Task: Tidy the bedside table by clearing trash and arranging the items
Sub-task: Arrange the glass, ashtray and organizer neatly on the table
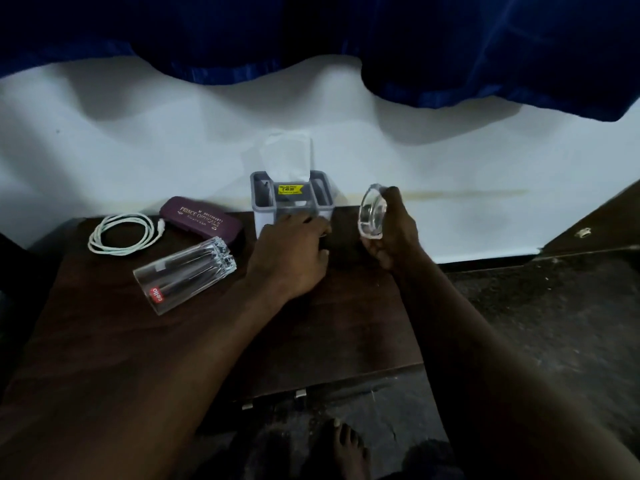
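While right hand (391, 237) grips small clear glass bowl (372, 213), tilted, just beside grey plastic organiser (291, 202): left hand (291, 252) on dark wooden table (138, 341), grasp indiscernible. Advised: set bowl upright, gently.

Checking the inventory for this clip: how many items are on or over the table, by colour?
Clear: 3 (tumbler, dish in the right hand, packet standing in the organizer)
White: 1 (cable)
Purple: 1 (case)
Grey: 1 (organizer)
Total: 6
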